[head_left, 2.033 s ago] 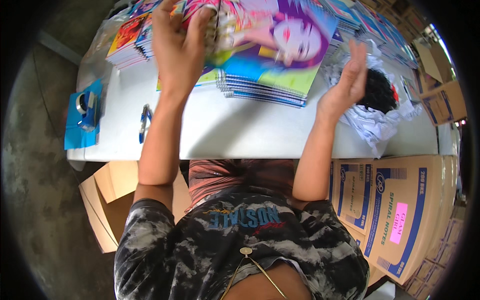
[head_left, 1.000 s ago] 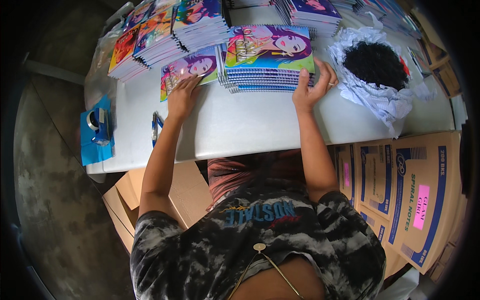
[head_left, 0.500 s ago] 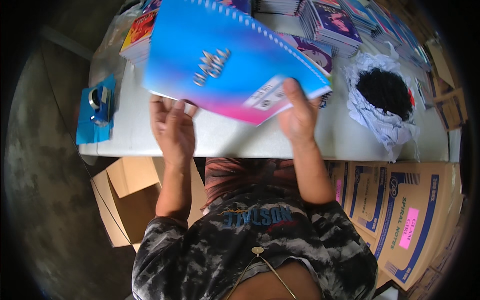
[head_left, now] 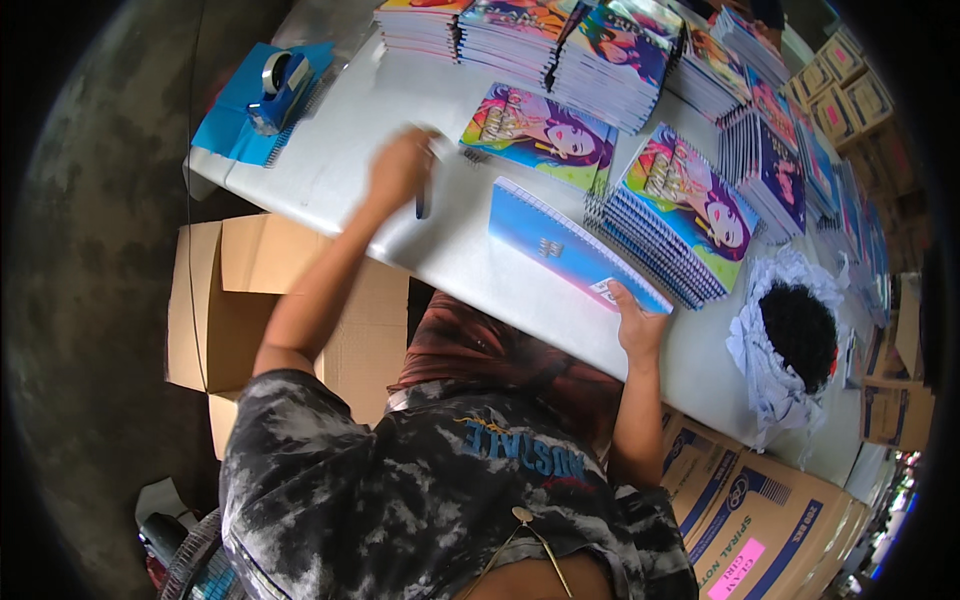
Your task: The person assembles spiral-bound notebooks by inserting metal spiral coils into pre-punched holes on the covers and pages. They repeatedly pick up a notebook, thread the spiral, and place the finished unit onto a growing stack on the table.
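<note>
My right hand [head_left: 640,325] grips the lower right corner of a spiral notebook [head_left: 560,240] with a blue-to-pink back cover, thumb on top by a white label. The notebook stands tilted on the table in front of a stack of colourful spiral notebooks [head_left: 680,215]. Smeared by motion, my left hand [head_left: 402,172] is curled above the table. A dark, slender, pen-like object [head_left: 424,200] sticks down from it. Another notebook [head_left: 545,135] with an illustrated cover lies flat beyond the hands.
Stacks of notebooks [head_left: 610,75] line the table's far side. A blue tape dispenser [head_left: 280,95] rests on blue covers at left. Crumpled paper with a black tangled bundle [head_left: 797,330] lies at right. An open carton [head_left: 240,270] and a closed carton [head_left: 770,520] stand below.
My left hand has let go of the notebook and moved left, now with the slender object. My right hand has lowered the notebook to the table. The view has turned right.
</note>
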Motion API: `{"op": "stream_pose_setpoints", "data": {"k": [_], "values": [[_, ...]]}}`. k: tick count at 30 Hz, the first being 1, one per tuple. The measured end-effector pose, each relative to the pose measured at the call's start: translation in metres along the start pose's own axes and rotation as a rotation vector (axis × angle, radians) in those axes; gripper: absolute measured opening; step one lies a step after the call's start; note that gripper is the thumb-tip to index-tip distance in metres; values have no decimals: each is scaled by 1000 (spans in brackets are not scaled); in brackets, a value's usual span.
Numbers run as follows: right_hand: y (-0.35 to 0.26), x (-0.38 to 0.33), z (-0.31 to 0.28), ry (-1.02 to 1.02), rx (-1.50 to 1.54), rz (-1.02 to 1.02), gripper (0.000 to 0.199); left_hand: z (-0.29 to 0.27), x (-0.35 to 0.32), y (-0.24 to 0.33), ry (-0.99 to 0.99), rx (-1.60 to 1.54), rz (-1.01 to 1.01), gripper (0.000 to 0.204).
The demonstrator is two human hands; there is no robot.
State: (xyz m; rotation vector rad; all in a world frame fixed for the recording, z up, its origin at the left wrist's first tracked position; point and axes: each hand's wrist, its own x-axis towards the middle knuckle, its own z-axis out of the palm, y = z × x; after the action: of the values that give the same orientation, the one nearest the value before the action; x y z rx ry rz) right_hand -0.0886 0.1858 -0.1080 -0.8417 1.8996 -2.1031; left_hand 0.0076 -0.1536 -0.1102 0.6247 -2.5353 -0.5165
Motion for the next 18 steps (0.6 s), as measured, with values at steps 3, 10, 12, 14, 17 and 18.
{"op": "stream_pose_setpoints", "data": {"k": [3, 10, 12, 14, 17, 18], "values": [[-1, 9, 0, 4, -1, -57, 15, -47, 72, -131, 301, 371, -249, 30], [-11, 18, -5, -121, -38, -97, 28, -37, 69, -187, 137, 544, -463, 39], [-5, 17, -15, -127, -145, -100, 27, -28, 66, -144, 56, 421, -413, 39], [-8, 15, -18, -128, -135, -90, 27, -37, 65, -97, 4, 357, -403, 36], [-10, 15, -22, -129, -121, -108, 28, -55, 70, -81, -52, 317, -346, 31], [-12, 15, -22, -118, -105, -114, 28, -62, 78, -84, -99, 313, -343, 31]]}}
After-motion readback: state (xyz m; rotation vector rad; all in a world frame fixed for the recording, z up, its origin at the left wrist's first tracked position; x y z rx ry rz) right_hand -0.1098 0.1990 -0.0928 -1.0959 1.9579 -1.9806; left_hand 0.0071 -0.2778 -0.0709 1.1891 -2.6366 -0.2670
